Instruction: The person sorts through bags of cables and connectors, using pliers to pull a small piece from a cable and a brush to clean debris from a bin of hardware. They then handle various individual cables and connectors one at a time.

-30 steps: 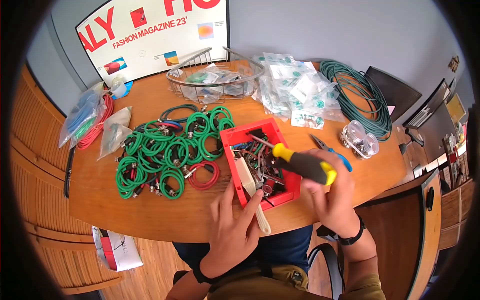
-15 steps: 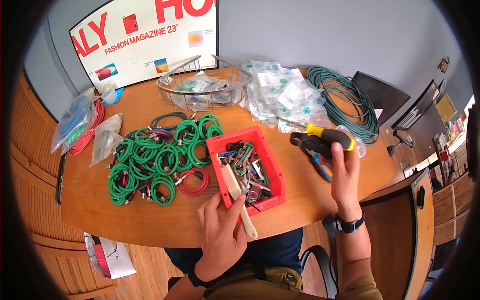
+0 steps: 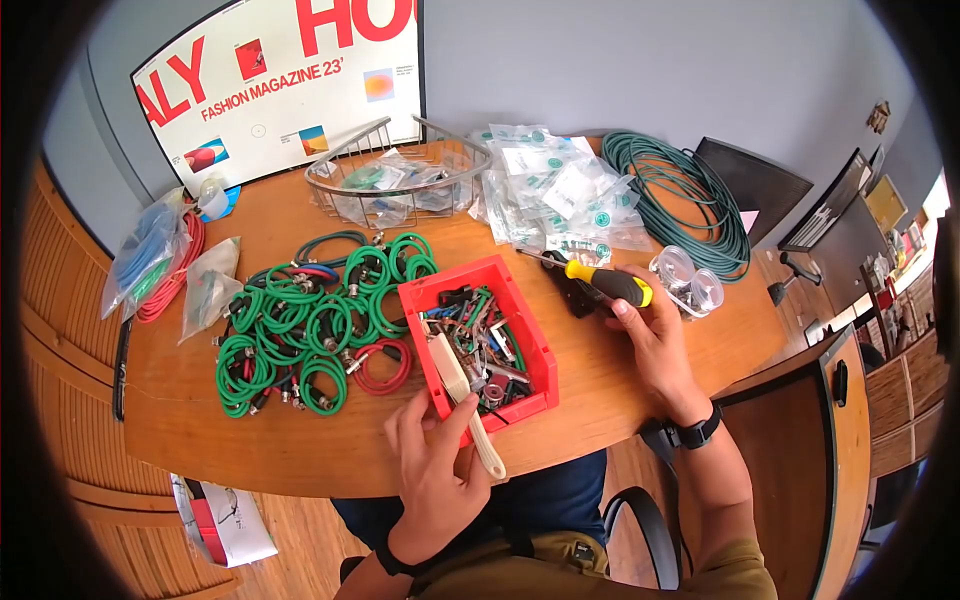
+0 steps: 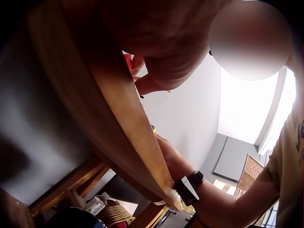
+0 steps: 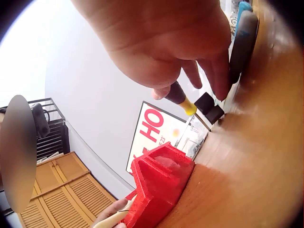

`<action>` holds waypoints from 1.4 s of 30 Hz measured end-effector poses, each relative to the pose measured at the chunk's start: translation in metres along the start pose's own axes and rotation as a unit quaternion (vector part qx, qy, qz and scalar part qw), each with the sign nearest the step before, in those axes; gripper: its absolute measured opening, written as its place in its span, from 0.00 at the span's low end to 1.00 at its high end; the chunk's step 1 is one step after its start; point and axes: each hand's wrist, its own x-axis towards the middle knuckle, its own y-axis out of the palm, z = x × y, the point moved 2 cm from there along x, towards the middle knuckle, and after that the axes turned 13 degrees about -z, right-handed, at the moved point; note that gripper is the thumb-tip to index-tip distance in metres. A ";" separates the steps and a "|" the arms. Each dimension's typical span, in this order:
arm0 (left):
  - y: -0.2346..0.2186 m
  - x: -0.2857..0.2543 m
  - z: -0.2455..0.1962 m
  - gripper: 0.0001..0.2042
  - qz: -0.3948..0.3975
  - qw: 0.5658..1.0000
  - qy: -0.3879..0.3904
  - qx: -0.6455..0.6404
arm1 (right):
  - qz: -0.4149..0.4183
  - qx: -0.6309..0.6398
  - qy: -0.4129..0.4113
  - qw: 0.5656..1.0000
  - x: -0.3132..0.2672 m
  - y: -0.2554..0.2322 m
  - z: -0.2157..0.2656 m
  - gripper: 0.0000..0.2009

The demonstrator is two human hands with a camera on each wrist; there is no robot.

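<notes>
Head: gripping a screwdriver [image 3: 618, 287] in the right hand [image 3: 657, 338], right of the red bin [image 3: 546, 388]; pinching the brush [image 3: 452, 373] at its near edge with the left hand [image 3: 435, 475]. Left wrist: bending over the table edge [image 4: 124, 105], mostly hiding the grip. Right wrist: angling the screwdriver down beside a black object [image 5: 208, 105].

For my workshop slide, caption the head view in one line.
Right hand holding a screwdriver, left hand at a red bin of parts, coiled green cables alongside.
</notes>
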 end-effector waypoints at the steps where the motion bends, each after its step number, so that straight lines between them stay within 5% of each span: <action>1: 0.000 0.000 0.000 0.26 -0.004 1.000 0.000 -0.003 | -0.012 -0.007 -0.027 1.000 -0.002 -0.003 0.000 0.21; 10: -0.005 -0.001 -0.001 0.27 -0.001 1.000 0.011 0.009 | -0.089 0.111 -0.009 0.990 -0.034 -0.020 -0.005 0.23; 14: -0.007 -0.001 0.000 0.26 0.003 0.999 0.028 0.019 | -0.080 0.143 -0.062 0.985 -0.056 -0.024 0.006 0.26; 16: -0.007 -0.002 0.001 0.25 0.009 0.999 0.030 0.013 | -0.052 0.113 -0.135 0.983 -0.067 -0.025 0.010 0.27; 21: -0.010 -0.006 0.002 0.24 -0.014 0.999 0.036 0.014 | 0.035 -0.004 -0.173 0.984 -0.085 -0.013 0.042 0.26; 24: -0.011 -0.011 0.004 0.24 -0.043 0.998 0.035 0.004 | 0.115 -0.123 -0.321 0.932 -0.078 0.011 0.055 0.25; 32: -0.014 -0.016 0.014 0.20 -0.095 0.993 0.008 -0.071 | 0.192 -0.329 -0.413 0.827 -0.091 0.055 0.063 0.28; 35: -0.001 -0.024 0.013 0.23 -0.160 0.941 -0.151 -0.256 | 0.198 -0.347 -0.423 0.813 -0.091 0.053 0.058 0.30; 42: 0.006 -0.014 0.006 0.25 -0.183 0.881 -0.262 -0.348 | 0.232 -0.300 -0.363 0.851 -0.090 0.043 0.076 0.38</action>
